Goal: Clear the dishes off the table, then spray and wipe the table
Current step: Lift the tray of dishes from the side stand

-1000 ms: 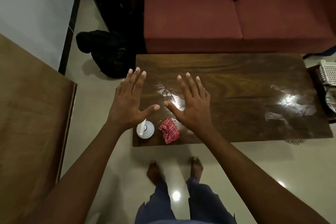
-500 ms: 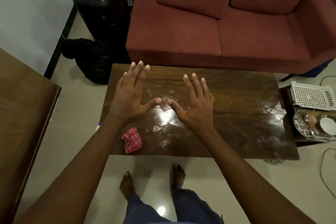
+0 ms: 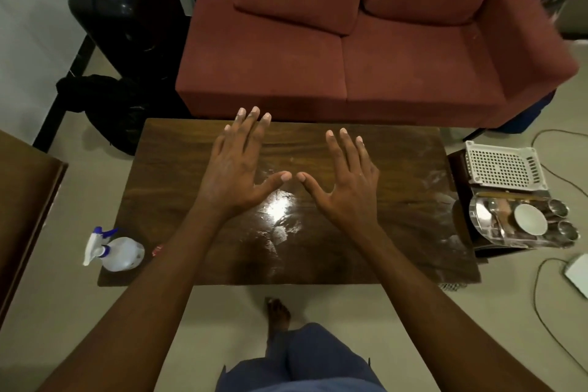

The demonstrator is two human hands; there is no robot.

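The dark wooden table (image 3: 397, 149) fills the middle of the view, its top streaked with wet smears. Above it, my left hand (image 3: 237, 169) and my right hand (image 3: 345, 178) are both spread flat, fingers straight, thumbs nearly touching, holding nothing. A white spray bottle (image 3: 117, 251) with a blue trigger lies on the table's near left corner. A sliver of the red checked cloth (image 3: 158, 250) shows beside it, mostly hidden by my left forearm. The dishes sit on a steel tray (image 3: 483, 223) right of the table: a white bowl (image 3: 530, 219) and small steel cups (image 3: 560, 208).
A red sofa (image 3: 350, 57) stands behind the table. A white plastic basket (image 3: 504, 165) sits on the low stand beside the tray. A black suitcase (image 3: 124, 9) and a black bag (image 3: 105, 105) are at the back left. Cables (image 3: 547, 312) trail on the floor at right.
The view has shifted right and back, showing the whole table and the tray of dishes. Both hands stay spread above the table. The cloth is now mostly hidden behind my left forearm.
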